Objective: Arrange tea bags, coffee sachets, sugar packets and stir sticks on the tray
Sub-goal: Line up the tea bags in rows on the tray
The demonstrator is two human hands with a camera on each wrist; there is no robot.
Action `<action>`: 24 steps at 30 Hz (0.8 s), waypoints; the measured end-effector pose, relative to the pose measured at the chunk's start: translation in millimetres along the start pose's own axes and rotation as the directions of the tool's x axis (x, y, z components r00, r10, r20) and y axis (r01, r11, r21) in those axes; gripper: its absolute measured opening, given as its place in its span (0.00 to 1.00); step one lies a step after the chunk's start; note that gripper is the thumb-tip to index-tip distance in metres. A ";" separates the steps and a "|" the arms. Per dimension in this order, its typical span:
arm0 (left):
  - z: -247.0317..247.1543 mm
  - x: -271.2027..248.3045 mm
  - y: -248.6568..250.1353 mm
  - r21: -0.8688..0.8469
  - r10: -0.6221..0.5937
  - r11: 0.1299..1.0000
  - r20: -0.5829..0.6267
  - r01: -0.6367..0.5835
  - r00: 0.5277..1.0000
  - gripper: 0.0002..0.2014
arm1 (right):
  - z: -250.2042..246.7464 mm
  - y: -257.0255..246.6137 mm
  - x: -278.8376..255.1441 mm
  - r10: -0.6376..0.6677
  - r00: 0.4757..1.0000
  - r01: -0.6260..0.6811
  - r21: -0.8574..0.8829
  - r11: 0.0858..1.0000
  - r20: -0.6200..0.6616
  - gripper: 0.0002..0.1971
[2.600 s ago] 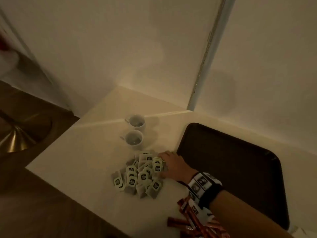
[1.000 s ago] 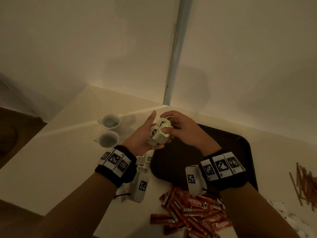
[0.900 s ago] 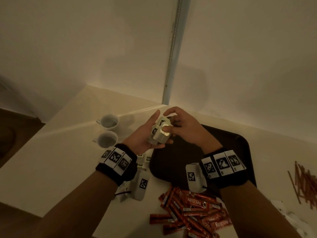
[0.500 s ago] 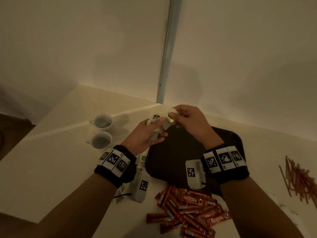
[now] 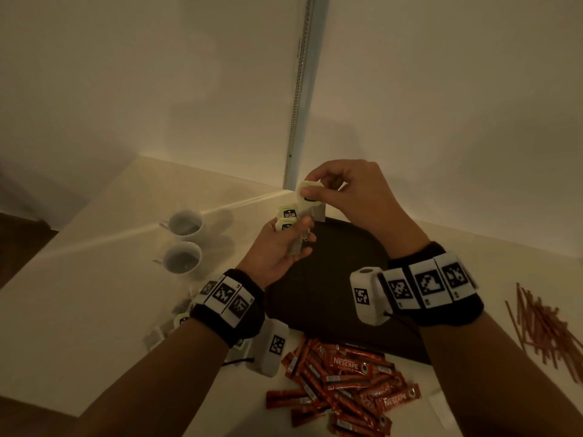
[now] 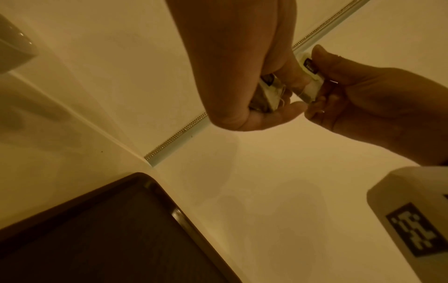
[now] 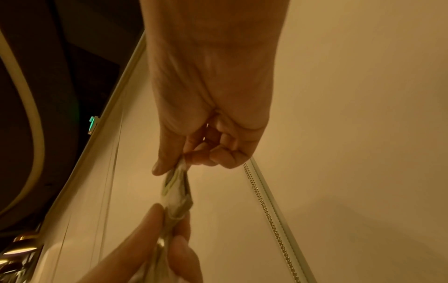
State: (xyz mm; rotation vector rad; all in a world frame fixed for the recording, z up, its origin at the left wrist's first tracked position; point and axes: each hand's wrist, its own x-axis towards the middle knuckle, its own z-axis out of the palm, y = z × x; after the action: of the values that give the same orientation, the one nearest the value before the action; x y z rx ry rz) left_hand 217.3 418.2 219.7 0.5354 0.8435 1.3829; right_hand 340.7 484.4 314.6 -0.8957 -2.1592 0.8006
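Above the far left corner of the dark tray [image 5: 331, 279], my left hand [image 5: 296, 238] grips a small bunch of tea bags [image 5: 287, 219] with pale green tags. My right hand [image 5: 312, 192] pinches one tea bag [image 5: 310, 198] just above and to the right of that bunch. In the left wrist view the left hand [image 6: 274, 99] clasps the bunch [image 6: 269, 90] while the right hand [image 6: 315, 80] pinches its bag [image 6: 310, 76]. In the right wrist view the pinched tea bag [image 7: 177, 189] hangs between both hands. Nothing shows on the visible part of the tray.
Red coffee sachets [image 5: 340, 386] lie heaped at the tray's near edge. Stir sticks [image 5: 545, 329] lie on the table at the right. Two white cups [image 5: 184, 223] stand left of the tray, and loose tea bags [image 5: 176, 320] lie under my left wrist. Walls close off the back.
From one shared bunch held by both hands, my right hand has drawn a single tea bag up and to the right. My left hand keeps the rest.
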 end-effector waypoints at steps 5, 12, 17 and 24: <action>2.6 1.1 1.2 -0.061 0.017 0.998 -0.008 -0.017 1.000 0.11 | -4.0 6.5 -4.7 0.028 0.997 -0.024 -0.060 0.998 0.070 0.03; 2.5 2.4 -1.6 -0.036 0.002 0.999 -0.015 -0.002 1.000 0.12 | -1.0 14.3 -7.2 0.030 0.999 -0.028 -0.069 0.997 0.033 0.01; 2.1 2.8 -4.3 -0.020 -0.020 1.000 -0.009 0.020 1.000 0.10 | -1.1 12.2 -7.9 0.005 0.999 -0.003 -0.046 0.999 0.041 0.02; 5.5 1.5 -6.6 -0.102 -0.022 0.994 0.046 0.027 0.999 0.14 | -6.0 11.8 -3.5 0.008 1.000 -0.006 -0.109 0.994 0.019 0.02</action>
State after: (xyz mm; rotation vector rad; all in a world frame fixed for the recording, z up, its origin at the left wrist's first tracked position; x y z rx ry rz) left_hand 225.7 419.5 217.7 0.4739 0.7360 1.3791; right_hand 351.4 490.2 308.4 -0.9545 -2.2360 0.7026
